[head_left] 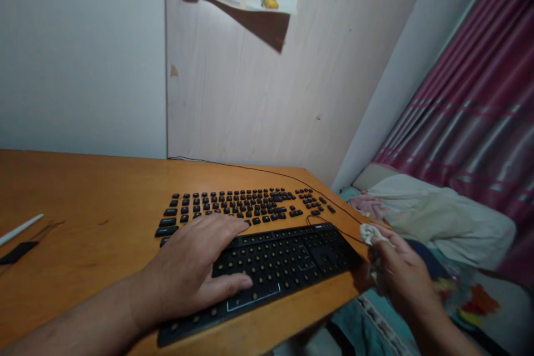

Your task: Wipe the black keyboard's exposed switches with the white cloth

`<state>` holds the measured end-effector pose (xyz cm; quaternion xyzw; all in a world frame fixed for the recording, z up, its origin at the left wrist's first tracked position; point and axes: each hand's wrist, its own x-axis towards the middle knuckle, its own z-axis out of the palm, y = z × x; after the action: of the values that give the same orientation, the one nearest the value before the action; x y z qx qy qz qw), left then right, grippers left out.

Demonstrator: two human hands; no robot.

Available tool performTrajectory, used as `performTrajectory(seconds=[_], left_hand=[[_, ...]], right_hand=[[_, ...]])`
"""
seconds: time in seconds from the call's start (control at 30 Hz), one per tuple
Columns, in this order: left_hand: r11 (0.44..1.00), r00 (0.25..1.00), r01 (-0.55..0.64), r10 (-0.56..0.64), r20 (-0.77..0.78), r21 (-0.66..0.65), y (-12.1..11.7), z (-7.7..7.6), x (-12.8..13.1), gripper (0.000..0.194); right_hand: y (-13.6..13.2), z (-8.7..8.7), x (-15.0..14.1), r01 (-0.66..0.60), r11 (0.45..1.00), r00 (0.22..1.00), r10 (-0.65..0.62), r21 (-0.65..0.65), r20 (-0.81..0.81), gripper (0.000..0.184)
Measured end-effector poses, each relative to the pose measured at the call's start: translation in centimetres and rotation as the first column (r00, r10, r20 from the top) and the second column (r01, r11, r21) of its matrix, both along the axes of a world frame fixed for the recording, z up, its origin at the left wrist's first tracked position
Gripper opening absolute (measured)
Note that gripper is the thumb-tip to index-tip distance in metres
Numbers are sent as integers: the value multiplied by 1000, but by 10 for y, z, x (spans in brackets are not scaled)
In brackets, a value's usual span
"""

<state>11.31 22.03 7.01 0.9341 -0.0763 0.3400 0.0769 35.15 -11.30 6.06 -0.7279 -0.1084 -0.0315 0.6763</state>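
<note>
A black keyboard (287, 264) with its keycaps taken off lies at a slant along the front of the desk, its small stems showing. My left hand (200, 267) rests across its left part, thumb and fingers apart. Off the desk's right side, my right hand (396, 261) is closed around a crumpled whitish cloth (369, 232), a little to the right of the keyboard's end. Behind the keyboard, many loose black keycaps (233, 203) are laid out in rows in keyboard order. My left hand hides some of the nearer ones.
A thin black cable (250, 168) runs along the back of the wooden desk (92, 189). A white pen-like stick (20, 229) and a dark strip (19, 253) lie at the left. Right of the desk is a bed with a pillow (450, 222); a curtain (471, 105) hangs behind.
</note>
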Motion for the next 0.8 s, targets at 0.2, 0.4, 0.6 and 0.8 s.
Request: performTrajectory(seconds=[0.2,0.4,0.6,0.8], left_hand=[[1000,1000,1,-1,-17,-25,10,-8,-12,88],[997,999,-32,29,-39,-73,22,-25,-23,115],[997,997,-17,11,-79,-71,21,-37,-21,130],[996,994,-43,34,-106,-84,16,-37,-24,129]], right_hand=[[-3,2,30,-46,967,999,46,-250,-8,46],[14,0,59,-62,887,958,181,-457,221,43],[33,-1,72,-69,814,938,249,-576,240,39],[49,-2,78,-122,731,895,374,-672,244,31]])
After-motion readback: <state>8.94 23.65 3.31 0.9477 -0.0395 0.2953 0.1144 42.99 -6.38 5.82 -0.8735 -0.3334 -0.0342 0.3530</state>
